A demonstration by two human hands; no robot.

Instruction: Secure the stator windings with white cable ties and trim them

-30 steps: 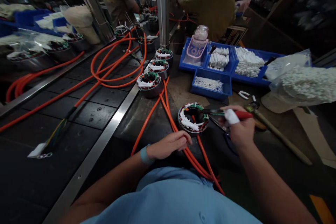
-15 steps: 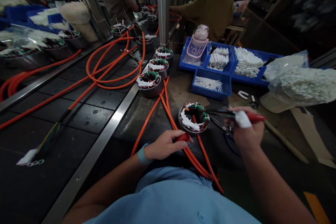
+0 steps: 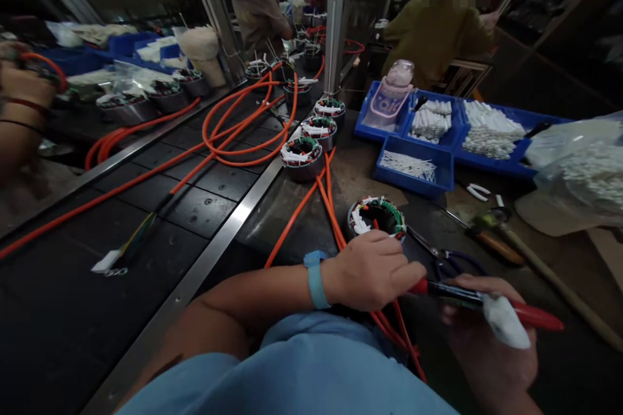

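I see orange cables point(image 3: 327, 204), blue bins point(image 3: 411, 172), red-handled tool point(image 3: 491, 308), light-blue wristband point(image 3: 315, 279), green-and-white stator windings point(image 3: 377, 217), white finger wrap point(image 3: 503, 323).

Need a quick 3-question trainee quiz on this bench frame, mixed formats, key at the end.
1. True or false: the left hand rests just in front of the nearest stator, over the orange cables.
2. What does the right hand hold?
A. scissors
B. a red-handled tool
C. a bottle
3. Fill in: the white sleeves lie in ____ trays at the far side of the bench.

Key:
1. true
2. B; one finger wears a white wrap, and the left fingers meet the tool's front end.
3. blue
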